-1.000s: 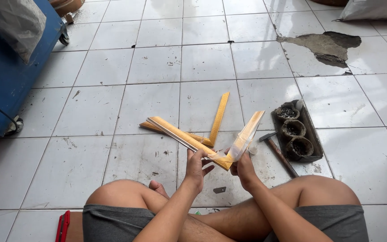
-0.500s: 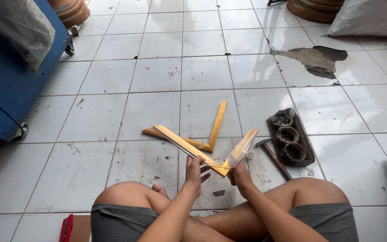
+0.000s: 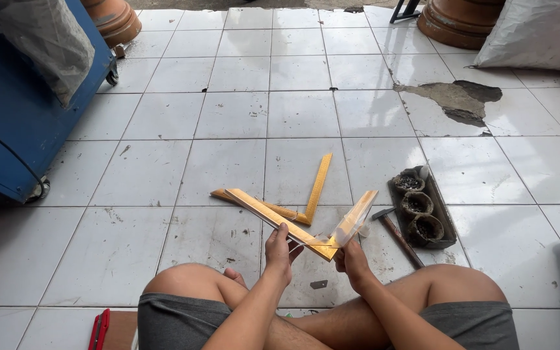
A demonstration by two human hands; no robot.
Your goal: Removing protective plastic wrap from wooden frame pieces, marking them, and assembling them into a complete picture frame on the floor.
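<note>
Since the earlier frames the view has tilted up, so the 2 terracotta pots at the far edge of the floor show more fully, while both hands keep the same V-shaped piece lifted above the white tiled floor point(image 3: 241, 116) in front of the crossed legs.

That piece is 2 yellow wooden strips joined in a V point(image 3: 293, 223). The left hand point(image 3: 280, 249) is closed around the long strip just left of the corner. This strip has its long axis running up and to the left, away from the hand. The right hand point(image 3: 352, 256) pinches the corner from the right, at the foot of the shorter strip, which is wrapped in clear plastic point(image 3: 354, 217) and rises up and to the right. So the joint lies between the 2 hands, and the right hand is the nearer one to it.

Just behind the held piece, a second yellow L-shaped pair of strips point(image 3: 315, 194) lies flat on the floor. To the right of the held piece lies a hammer with wooden handle point(image 3: 396, 236), and beside it a dark tray with 3 round cups point(image 3: 419, 207). Far to the left of the held piece stands a blue cart point(image 3: 8, 129).
</note>
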